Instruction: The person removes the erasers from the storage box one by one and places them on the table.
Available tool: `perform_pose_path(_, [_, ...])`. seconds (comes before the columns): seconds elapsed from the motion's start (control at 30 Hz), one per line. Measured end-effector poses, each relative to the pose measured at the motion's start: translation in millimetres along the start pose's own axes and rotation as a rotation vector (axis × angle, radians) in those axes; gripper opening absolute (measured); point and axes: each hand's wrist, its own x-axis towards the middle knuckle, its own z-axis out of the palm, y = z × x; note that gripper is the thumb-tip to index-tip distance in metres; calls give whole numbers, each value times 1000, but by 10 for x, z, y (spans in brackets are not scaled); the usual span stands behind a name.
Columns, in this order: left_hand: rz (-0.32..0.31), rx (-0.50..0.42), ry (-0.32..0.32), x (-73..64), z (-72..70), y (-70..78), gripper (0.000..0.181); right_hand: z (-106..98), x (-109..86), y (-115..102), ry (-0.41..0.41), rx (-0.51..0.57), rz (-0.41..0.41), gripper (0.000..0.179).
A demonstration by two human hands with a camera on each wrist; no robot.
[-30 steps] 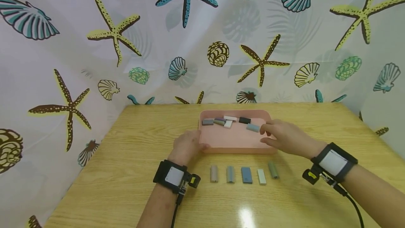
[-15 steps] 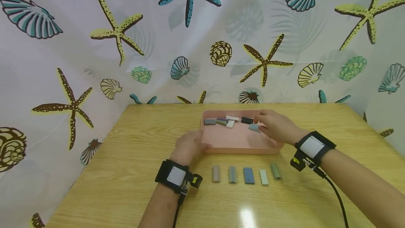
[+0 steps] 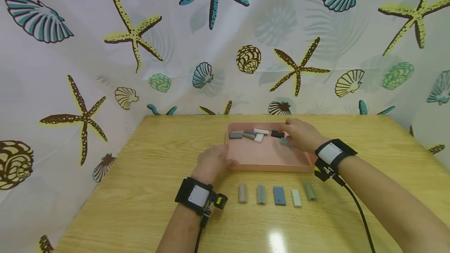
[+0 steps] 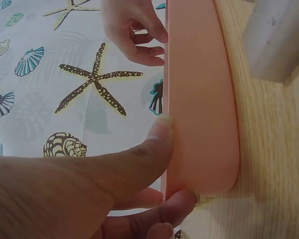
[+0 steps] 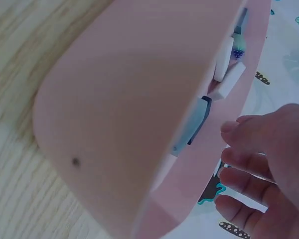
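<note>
My left hand (image 3: 213,163) grips the left front corner of a shallow pink tray (image 3: 270,168). In the left wrist view its thumb lies at the rim and its fingers bear on the corner. My right hand (image 3: 303,135) hovers over the tray's right end, fingers loosely bent and apart, holding nothing in the right wrist view. Nearest to it are a light blue block (image 3: 284,142), partly hidden by the hand in the head view, and a black block (image 3: 277,134). White blocks (image 3: 261,131), a grey block (image 3: 236,135) and a purple-and-olive piece (image 3: 249,134) lie along the tray's back.
In front of the tray, several small blocks stand in a row on the wooden table (image 3: 168,139): beige (image 3: 243,193), grey-blue (image 3: 261,195), blue (image 3: 279,196), whitish (image 3: 296,198) and green (image 3: 310,191). A patterned cloth (image 3: 218,69) hangs behind. Cables trail from both wrists.
My right hand has moved left and farther back, from the tray's right edge to over its back right, near the light blue and black blocks. My left hand stays at its corner.
</note>
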Motion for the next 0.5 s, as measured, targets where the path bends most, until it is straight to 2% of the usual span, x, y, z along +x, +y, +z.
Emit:
perform_pose_path(0.2, [1, -10, -4, -6, -7, 22, 40, 37, 14, -4, -22, -59, -29, 35])
perform_pose_path(0.4, [5, 9, 2, -15, -16, 30, 41, 93, 0, -9, 46, -41, -133, 28])
perform_pose_path(0.5, [6, 22, 7, -18, -16, 21, 42, 126, -10, -1, 44, -31, -139, 31])
